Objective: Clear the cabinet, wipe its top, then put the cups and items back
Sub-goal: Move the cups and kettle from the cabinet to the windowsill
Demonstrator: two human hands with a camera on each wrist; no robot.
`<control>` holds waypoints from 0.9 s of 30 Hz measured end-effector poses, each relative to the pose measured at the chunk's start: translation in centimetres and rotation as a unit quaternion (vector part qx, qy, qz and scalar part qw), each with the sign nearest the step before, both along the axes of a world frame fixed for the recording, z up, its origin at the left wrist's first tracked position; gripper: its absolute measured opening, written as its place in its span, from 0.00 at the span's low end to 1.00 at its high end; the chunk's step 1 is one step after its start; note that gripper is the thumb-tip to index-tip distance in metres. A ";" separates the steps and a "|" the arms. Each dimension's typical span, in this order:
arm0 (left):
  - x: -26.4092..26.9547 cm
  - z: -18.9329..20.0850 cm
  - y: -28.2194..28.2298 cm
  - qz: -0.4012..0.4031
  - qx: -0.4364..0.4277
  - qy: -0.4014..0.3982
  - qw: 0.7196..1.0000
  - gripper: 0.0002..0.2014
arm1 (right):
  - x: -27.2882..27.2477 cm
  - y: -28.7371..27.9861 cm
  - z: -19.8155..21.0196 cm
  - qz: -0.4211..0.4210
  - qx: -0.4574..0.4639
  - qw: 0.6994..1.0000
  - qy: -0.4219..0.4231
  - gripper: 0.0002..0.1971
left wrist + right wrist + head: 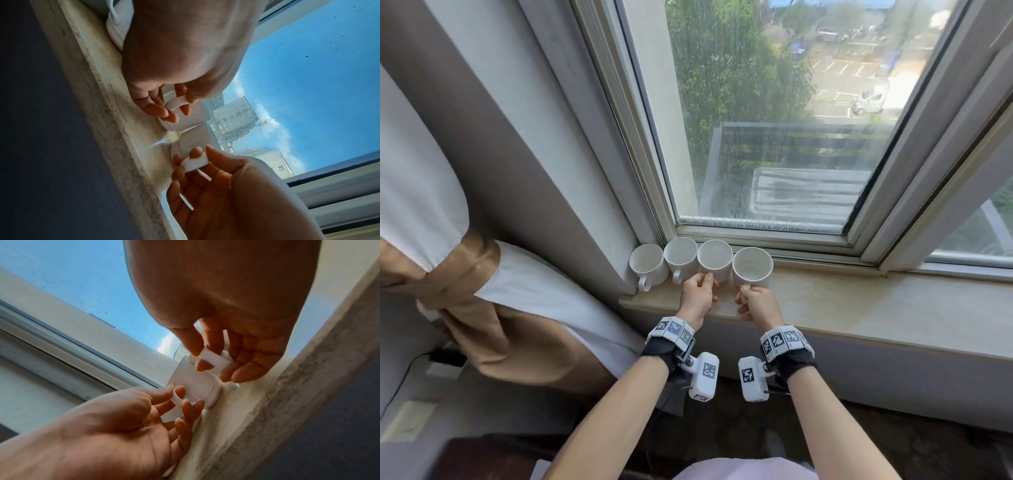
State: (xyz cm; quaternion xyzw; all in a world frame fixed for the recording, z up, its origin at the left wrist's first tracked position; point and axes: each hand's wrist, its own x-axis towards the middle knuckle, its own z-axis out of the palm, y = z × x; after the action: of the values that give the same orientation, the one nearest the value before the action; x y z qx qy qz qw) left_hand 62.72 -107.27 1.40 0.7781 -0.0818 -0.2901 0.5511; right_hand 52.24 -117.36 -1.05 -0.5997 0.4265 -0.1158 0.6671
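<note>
Several white cups stand in a row on the stone windowsill (859, 301), against the window frame. My left hand (705, 278) pinches the handle of the third cup (715, 260) from the left. My right hand (746, 289) pinches the handle of the rightmost cup (752, 267). Both cups rest on the sill. In the left wrist view my left hand (176, 110) holds its handle with thumb and fingers, and the right hand (195, 155) holds the other handle (194, 162). In the right wrist view my right hand (205, 356) pinches its handle (213, 360).
Two more white cups (647, 262) (680, 255) stand to the left, handles toward me, beside the wall. A tied-back curtain (482, 308) hangs at the left. The sill stretches bare to the right. The closed window (774, 137) is right behind the cups.
</note>
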 end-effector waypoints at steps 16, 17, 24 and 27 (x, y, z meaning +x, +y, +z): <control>-0.6 0.3 1.1 -0.069 -0.010 -0.006 0.998 0.07 | -0.8 -0.2 0.1 0.039 -0.106 0.993 0.038 0.21; -0.6 0.2 1.1 -0.075 -0.010 -0.010 0.997 0.07 | -1.0 -0.2 0.0 0.034 -0.108 0.993 0.032 0.19; -0.9 -0.6 0.4 -0.087 -0.001 -0.045 0.995 0.08 | -3.2 -0.4 -0.3 0.022 -0.130 0.991 0.005 0.16; -1.2 -0.7 0.2 -0.074 0.008 -0.053 0.996 0.09 | -3.6 -0.5 -0.5 0.028 -0.180 0.983 0.018 0.19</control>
State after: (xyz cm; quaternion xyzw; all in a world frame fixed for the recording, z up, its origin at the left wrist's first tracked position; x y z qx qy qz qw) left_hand 61.54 -107.10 0.67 0.7885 -0.1655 -0.2893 0.5169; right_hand 48.64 -117.83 -1.57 -0.7239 0.3932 -0.1610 0.5435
